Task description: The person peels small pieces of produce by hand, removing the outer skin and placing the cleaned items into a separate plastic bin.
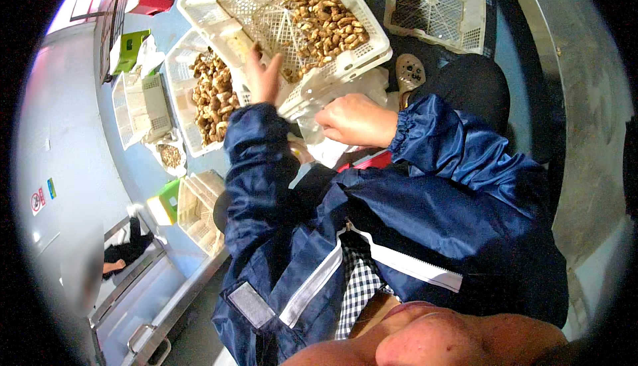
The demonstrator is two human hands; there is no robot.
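Brown mushrooms (326, 19) lie heaped along the right side of a white plastic mesh crate (234, 9) in front of me. My left hand (264, 78) is at this crate's near left rim, fingers spread and nothing visible in them. To its left, a second white crate (180, 74) holds more brown mushrooms (214, 99), partly under the first crate's edge. My right hand (356, 120) is curled above a clear plastic bag (316, 134), just below the first crate's near corner. Its fingertips are turned out of sight, so whether it grips anything is hidden.
Another white crate (438, 4) stands at the upper right, near a curved metal edge (538, 22). On the left floor are a white crate (142, 109), a bag of small pieces (170, 156), a beige crate (202, 209) and a green box (167, 204). A person's arm (117, 265) shows lower left.
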